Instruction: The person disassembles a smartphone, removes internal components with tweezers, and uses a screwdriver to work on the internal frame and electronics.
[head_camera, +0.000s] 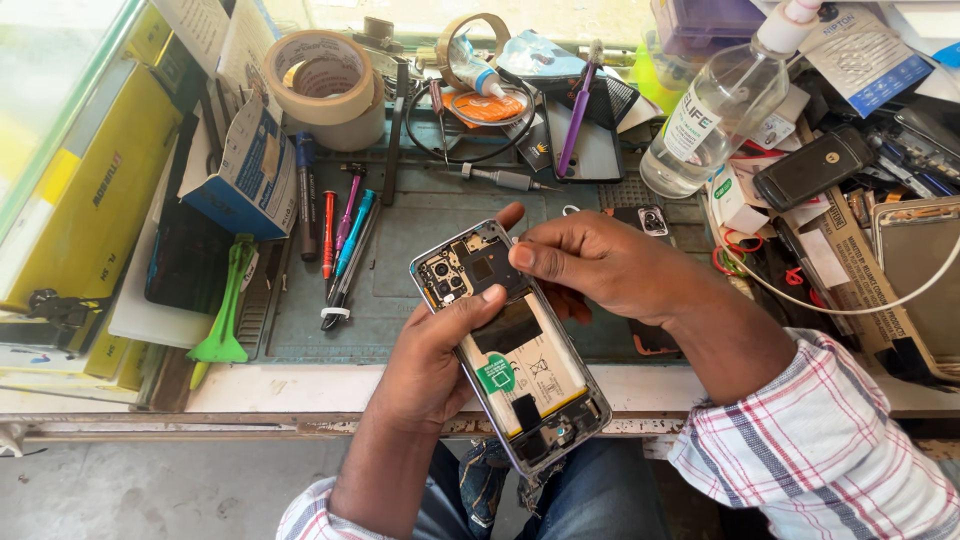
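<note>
Head view: opened phone (510, 345), back cover off, lies cradled in the left hand (425, 370), whose thumb presses across its middle. Its long axis runs diagonally, camera end away from the body. The right hand (600, 265) sits nearer that far end, fingertips (522, 256) pinched closed at the board; whether they hold anything I cannot tell. Beyond both lies a teal work mat (420, 210).

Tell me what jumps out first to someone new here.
The opened phone at centre: back cover off, battery and camera modules showing. The left hand cradles it from below, while the right hand pinches at its upper edge. Next, the clutter around it: tape rolls at the top left, a clear bottle at the top right, a green pry tool on the left.
</note>
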